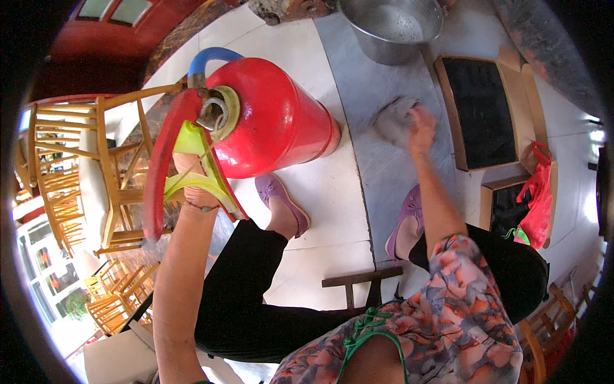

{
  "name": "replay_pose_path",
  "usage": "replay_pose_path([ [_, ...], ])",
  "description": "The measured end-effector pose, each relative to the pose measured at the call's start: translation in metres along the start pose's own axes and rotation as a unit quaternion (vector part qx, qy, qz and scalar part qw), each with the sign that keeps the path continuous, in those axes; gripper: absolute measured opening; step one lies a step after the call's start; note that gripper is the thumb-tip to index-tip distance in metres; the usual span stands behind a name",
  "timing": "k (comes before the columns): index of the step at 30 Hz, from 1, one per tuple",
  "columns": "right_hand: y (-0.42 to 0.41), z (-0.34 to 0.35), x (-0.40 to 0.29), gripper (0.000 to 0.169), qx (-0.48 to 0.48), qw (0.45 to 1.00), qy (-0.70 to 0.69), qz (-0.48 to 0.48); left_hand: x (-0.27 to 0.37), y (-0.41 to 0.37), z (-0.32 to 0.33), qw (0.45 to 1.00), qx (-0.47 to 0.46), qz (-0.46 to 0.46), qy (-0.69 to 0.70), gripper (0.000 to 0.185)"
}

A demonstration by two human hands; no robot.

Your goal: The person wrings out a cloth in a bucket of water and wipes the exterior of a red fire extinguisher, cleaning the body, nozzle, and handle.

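A large red metal cylinder (273,120) stands on the floor in front of me, with a yellowish collar round its neck. Beside the neck is a red-edged, yellow-green forked frame (189,139). My left hand (187,165) reaches in behind this frame, which covers part of it; the fingers are hidden, so its grip is unclear. A blue curved handle or hose (211,56) rises at the cylinder's top. To the right, my right hand (422,127) holds a grey cloth (393,120) above the grey floor strip, both blurred.
Farther off stands a metal pot (393,29) with foamy liquid. Cardboard boxes with black contents (477,110) lie at right, a red plastic bag (535,206) over one. Wooden chairs (105,173) are at left. A low dark stool (362,281) stands close to my legs.
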State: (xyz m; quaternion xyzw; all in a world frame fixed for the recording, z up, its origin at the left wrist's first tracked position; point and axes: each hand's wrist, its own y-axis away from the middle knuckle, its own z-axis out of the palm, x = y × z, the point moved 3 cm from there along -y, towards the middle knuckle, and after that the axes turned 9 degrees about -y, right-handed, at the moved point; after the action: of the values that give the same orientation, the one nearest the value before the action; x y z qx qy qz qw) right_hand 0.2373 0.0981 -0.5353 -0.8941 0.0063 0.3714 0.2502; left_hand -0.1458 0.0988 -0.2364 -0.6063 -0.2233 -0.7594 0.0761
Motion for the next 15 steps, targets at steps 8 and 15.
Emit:
replay_pose_path([
  [8,0.139,0.041,-0.113,0.026,-0.174,0.976,0.115,0.064,-0.005,-0.009,-0.013,0.992,-0.123,0.034,0.010,0.050],
  [15,0.183,0.066,-0.177,0.032,-0.359,0.912,-0.143,0.141,-0.001,-0.013,-0.008,0.946,-0.276,-0.028,0.170,0.039],
])
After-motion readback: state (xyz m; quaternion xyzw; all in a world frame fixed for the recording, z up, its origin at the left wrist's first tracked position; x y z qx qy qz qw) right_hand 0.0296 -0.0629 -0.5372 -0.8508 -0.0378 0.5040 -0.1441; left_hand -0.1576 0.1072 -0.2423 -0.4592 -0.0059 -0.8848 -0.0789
